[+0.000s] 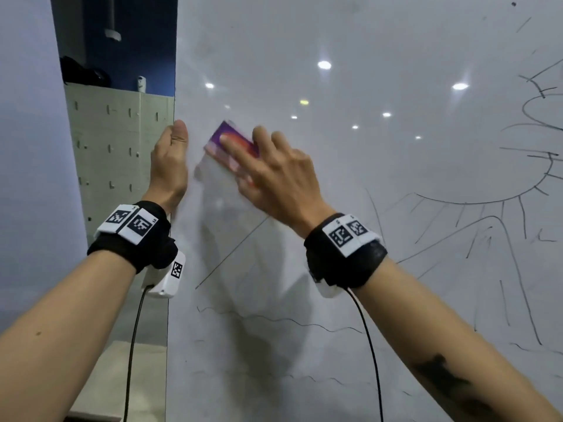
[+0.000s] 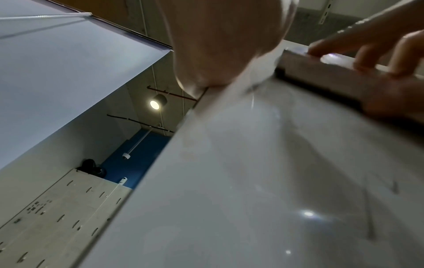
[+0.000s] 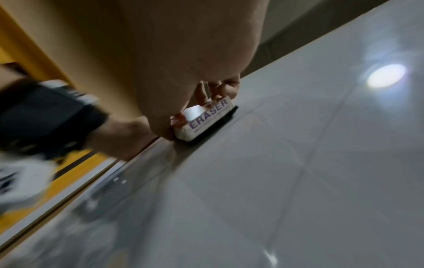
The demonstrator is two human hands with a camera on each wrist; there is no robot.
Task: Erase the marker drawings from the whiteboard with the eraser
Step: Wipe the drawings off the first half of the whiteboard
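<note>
The whiteboard [image 1: 365, 184] fills most of the head view. My right hand [image 1: 274, 169] grips the eraser [image 1: 217, 136], purple and orange on top, and presses its dark felt flat on the board near the left edge. The right wrist view shows the eraser [image 3: 206, 117] with "ERASER" printed on its white side and my fingers [image 3: 218, 88] curled over it. My left hand [image 1: 169, 159] holds the board's left edge, thumb on the front, fingers hidden behind. Black marker drawings show: a sun with rays [image 1: 457, 203] at the right, a slanted line [image 1: 231, 254] and wavy lines [image 1: 274, 319] below.
Left of the board stands a grey cabinet with slotted doors [image 1: 115, 141], with a dark bag [image 1: 82, 71] on top and a blue wall [image 1: 137, 41] behind. A pale wall [image 1: 27, 117] closes the far left. Ceiling lamps reflect in the board.
</note>
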